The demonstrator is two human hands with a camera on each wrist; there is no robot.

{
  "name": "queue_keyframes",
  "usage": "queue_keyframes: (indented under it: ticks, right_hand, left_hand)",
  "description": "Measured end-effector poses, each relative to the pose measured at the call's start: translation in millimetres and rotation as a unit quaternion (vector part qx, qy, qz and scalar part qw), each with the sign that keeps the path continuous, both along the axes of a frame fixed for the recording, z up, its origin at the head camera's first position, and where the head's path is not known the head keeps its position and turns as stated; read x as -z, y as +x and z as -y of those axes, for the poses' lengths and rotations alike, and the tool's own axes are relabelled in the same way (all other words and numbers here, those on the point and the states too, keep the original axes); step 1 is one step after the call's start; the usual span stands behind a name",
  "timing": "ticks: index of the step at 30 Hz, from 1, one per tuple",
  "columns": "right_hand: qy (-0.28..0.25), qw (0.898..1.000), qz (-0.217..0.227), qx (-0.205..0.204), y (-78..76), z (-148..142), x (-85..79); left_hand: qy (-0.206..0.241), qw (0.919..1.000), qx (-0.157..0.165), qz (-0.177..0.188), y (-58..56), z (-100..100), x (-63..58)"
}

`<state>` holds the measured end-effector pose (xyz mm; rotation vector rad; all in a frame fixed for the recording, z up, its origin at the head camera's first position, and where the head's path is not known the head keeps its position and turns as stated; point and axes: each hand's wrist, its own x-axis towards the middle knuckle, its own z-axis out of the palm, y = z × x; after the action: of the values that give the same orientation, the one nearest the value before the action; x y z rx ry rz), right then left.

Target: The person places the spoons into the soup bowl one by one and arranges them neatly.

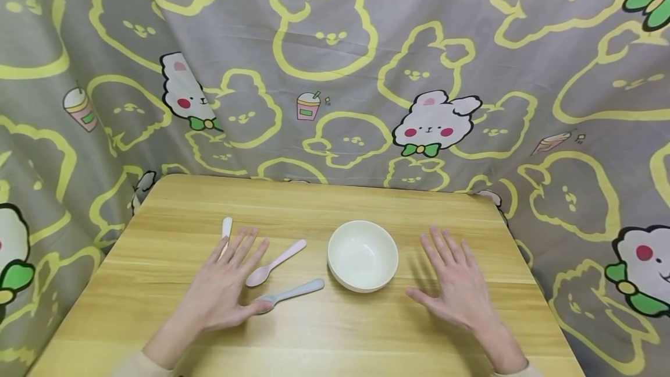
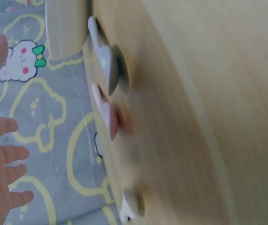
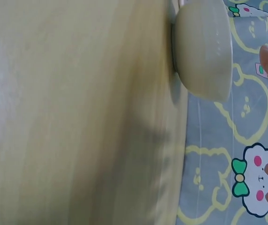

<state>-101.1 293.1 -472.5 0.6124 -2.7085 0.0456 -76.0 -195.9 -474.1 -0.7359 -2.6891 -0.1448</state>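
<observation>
My left hand (image 1: 224,287), fingers spread and palm down, hovers above the table by three spoons and holds nothing. Partly behind its fingers lies a white spoon (image 1: 227,228). A pink spoon (image 1: 276,263) lies just right of the hand, and a blue-grey spoon (image 1: 298,291) has its bowl end partly covered by the thumb in the head view. The left wrist view shows a gap between hand and spoons. A cream bowl (image 1: 363,256) stands upright in the middle, with no contents visible. To its right, my right hand (image 1: 456,284) is held spread over the table, apart from the bowl.
The wooden table (image 1: 387,342) has its far edge close to a grey curtain (image 1: 345,92) with yellow outlines and cartoon rabbits. This curtain also hangs along the left and right sides.
</observation>
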Motion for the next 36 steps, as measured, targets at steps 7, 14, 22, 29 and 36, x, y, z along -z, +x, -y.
queue_keyframes:
  ticks: [7, 14, 22, 29, 36]
  right_hand:
    - [0.012, 1.0, 0.015, -0.016, -1.4, 12.5, 5.7]
    - [0.013, 0.999, 0.022, -0.032, -2.3, 23.7, 14.6]
    - [0.015, 0.998, 0.034, -0.042, -2.2, 33.7, 23.6]
    - [0.008, 0.998, 0.034, -0.048, -1.0, 36.8, 27.7]
    - [-0.003, 0.998, 0.031, -0.056, -1.6, 38.0, 29.8]
  left_hand:
    - [-0.001, 0.9997, 0.013, 0.021, -0.6, -12.4, 5.1]
    - [-0.001, 0.9985, 0.039, 0.038, 0.3, -24.0, 9.9]
    - [-0.004, 0.9955, 0.067, 0.067, 0.2, -39.5, 11.7]
    - [-0.012, 0.9921, 0.088, 0.089, -1.3, -48.3, 16.1]
    - [-0.004, 0.9908, 0.108, 0.082, -4.0, -51.5, 19.1]
